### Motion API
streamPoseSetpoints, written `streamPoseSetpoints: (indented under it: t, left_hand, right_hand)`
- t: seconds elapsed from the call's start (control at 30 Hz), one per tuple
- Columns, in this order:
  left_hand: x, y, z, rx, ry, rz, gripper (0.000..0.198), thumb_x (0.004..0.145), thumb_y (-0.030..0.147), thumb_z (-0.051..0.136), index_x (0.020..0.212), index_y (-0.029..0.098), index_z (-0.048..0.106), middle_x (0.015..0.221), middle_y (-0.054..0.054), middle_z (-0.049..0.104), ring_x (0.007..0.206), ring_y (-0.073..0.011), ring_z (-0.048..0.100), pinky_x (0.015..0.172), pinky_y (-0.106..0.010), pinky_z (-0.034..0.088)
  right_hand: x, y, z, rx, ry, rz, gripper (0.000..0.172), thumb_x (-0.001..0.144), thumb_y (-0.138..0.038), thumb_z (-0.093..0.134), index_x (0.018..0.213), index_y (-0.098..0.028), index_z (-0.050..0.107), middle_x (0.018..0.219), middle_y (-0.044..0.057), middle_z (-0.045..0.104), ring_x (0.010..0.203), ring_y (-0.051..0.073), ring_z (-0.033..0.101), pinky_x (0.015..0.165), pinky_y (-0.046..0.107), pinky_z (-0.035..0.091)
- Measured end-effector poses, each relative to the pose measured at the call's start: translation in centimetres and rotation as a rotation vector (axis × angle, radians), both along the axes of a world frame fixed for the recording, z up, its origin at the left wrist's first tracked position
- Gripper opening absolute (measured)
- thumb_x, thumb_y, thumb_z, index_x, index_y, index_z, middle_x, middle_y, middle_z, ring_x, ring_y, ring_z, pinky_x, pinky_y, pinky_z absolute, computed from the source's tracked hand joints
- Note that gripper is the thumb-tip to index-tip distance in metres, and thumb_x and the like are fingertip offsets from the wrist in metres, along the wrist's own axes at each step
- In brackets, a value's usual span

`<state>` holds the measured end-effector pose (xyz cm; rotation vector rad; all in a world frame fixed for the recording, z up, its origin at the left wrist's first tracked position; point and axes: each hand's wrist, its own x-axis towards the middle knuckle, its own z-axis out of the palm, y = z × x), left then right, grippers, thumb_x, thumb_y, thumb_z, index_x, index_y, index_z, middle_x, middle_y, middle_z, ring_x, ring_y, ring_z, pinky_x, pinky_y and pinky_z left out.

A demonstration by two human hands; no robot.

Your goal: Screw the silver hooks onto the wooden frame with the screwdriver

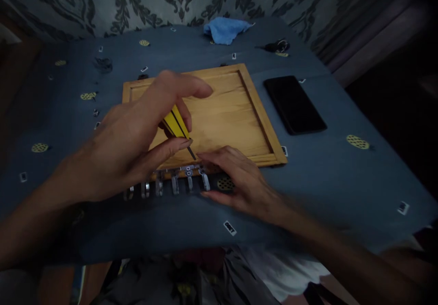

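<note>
My left hand (133, 136) grips a screwdriver (176, 122) with a yellow and black handle, between thumb and curled fingers; the index finger is stretched out. The shaft slants down toward the near edge of a framed wooden panel (226, 113) lying on the table. Along that edge sits a metal hook rail (175, 182) with several hooks. A screw head shows on its plate near the right end. My right hand (244, 177) holds the right end of the rail, thumb by the last hook and fingers above near the screwdriver tip. Whether the tip touches a screw I cannot tell.
A black phone (294, 104) lies right of the panel. Farther back are a blue cloth (227, 30) and a dark tool with a thin shaft (275, 46). A small clear item (103, 64) lies at back left. Patterned cloth covers the table (342, 182).
</note>
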<state>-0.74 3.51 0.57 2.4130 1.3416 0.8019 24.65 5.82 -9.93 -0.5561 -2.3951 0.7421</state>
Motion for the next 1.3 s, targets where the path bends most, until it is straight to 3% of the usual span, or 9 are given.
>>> streamPoseSetpoints:
  t: [0.2,0.57,0.7,0.93,1.1,1.3]
  left_hand:
    - [0.3,0.2,0.1,0.002,0.077,-0.071,0.049,0.098,0.026,0.062,0.144,0.03,0.047,0.104,-0.004,0.066,0.09,-0.023,0.07,0.064,-0.029,0.057]
    - [0.5,-0.1,0.3,0.018,0.089,-0.067,0.047,0.098,0.028,0.06,0.143,0.031,0.049,0.102,-0.002,0.066,0.091,-0.0224,0.071,0.062,-0.028,0.058]
    - [0.8,-0.3,0.5,0.09,0.082,-0.086,0.044,0.099,0.026,0.061,0.141,0.027,0.049,0.103,-0.002,0.066,0.095,-0.0214,0.07,0.068,-0.028,0.06]
    - [1.4,-0.8,0.3,0.011,0.022,-0.045,0.045,0.097,0.032,0.065,0.139,0.036,0.052,0.1,0.001,0.067,0.098,-0.0249,0.071,0.081,-0.036,0.062]
    - [1.6,-0.6,0.4,0.059,0.07,-0.106,0.045,0.098,0.025,0.064,0.141,0.027,0.051,0.102,-0.001,0.067,0.099,-0.0232,0.071,0.079,-0.031,0.062]
    - [2.0,-0.5,0.3,0.058,0.065,-0.194,0.039,0.103,0.02,0.051,0.141,0.014,0.044,0.11,-0.004,0.062,0.087,-0.0149,0.07,0.071,-0.024,0.061]
  right_hand:
    - [0.0,0.0,-0.1,0.022,-0.002,-0.005,0.054,0.096,-0.045,0.07,0.14,-0.019,0.052,0.117,0.012,0.071,0.105,0.028,0.067,0.092,0.045,0.056]
    - [0.1,0.0,-0.3,0.0,0.0,-0.007,0.059,0.094,-0.044,0.072,0.144,-0.021,0.051,0.118,0.013,0.071,0.107,0.03,0.067,0.093,0.05,0.057]
    - [0.0,0.0,-0.4,0.017,0.031,-0.003,0.057,0.095,-0.044,0.072,0.142,-0.021,0.051,0.12,0.013,0.071,0.108,0.029,0.067,0.094,0.048,0.056]
    - [0.0,0.1,-0.4,-0.023,0.037,0.004,0.054,0.093,-0.043,0.074,0.136,-0.019,0.053,0.116,0.012,0.07,0.106,0.028,0.065,0.092,0.045,0.055]
    - [-0.1,0.1,-0.5,-0.028,0.032,0.009,0.051,0.095,-0.044,0.072,0.136,-0.021,0.053,0.115,0.01,0.069,0.105,0.028,0.065,0.088,0.044,0.054]
    - [0.0,0.1,-0.6,-0.005,0.05,0.019,0.052,0.095,-0.042,0.072,0.137,-0.019,0.052,0.114,0.011,0.069,0.103,0.027,0.064,0.086,0.042,0.054]
